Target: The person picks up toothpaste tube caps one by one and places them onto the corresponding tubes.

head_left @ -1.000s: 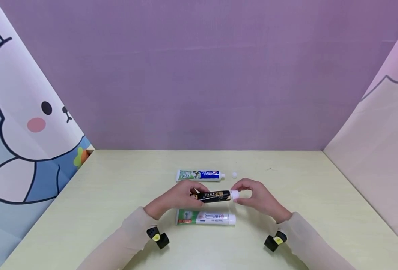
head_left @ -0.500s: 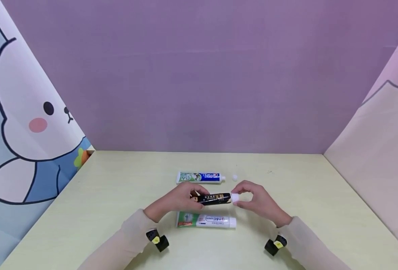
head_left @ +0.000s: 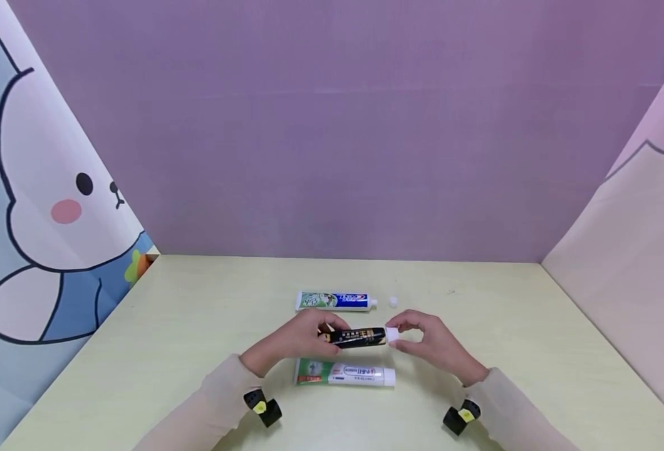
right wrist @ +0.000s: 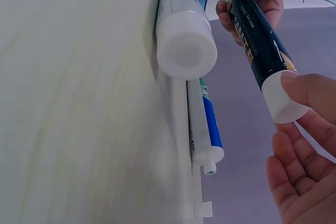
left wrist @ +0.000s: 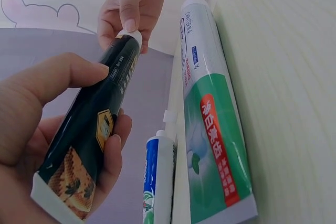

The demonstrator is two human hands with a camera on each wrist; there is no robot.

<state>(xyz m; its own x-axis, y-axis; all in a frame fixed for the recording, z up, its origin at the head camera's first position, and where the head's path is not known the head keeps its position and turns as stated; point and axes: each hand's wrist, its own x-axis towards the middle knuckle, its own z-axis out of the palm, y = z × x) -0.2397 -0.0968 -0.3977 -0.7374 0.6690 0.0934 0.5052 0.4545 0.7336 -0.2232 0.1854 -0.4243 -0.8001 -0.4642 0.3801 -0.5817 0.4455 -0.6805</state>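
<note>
My left hand (head_left: 311, 334) grips the body of a black toothpaste tube (head_left: 360, 337), fingers beneath and thumb on top in the left wrist view. With thumb and fingertips, my right hand (head_left: 432, 338) pinches the tube's white cap (right wrist: 283, 98), which sits on its end. The tube is held above the table, nearly level, cap to the right. Nearer me lies a green and white toothpaste tube (head_left: 346, 374) with its cap on. Behind the hands lies a blue and green toothpaste tube (head_left: 337, 301), its nozzle bare. A small white cap (head_left: 393, 302) stands just right of that nozzle.
The pale wooden table (head_left: 208, 313) meets a purple backdrop (head_left: 332, 138) at its far edge. Printed panels flank it on the left (head_left: 44, 188) and right (head_left: 648, 250). A small black camera is strapped to each wrist.
The whole scene sits slightly lower in the head view. Both hands keep their hold on the black tube and its cap; the other tubes stay in place.
</note>
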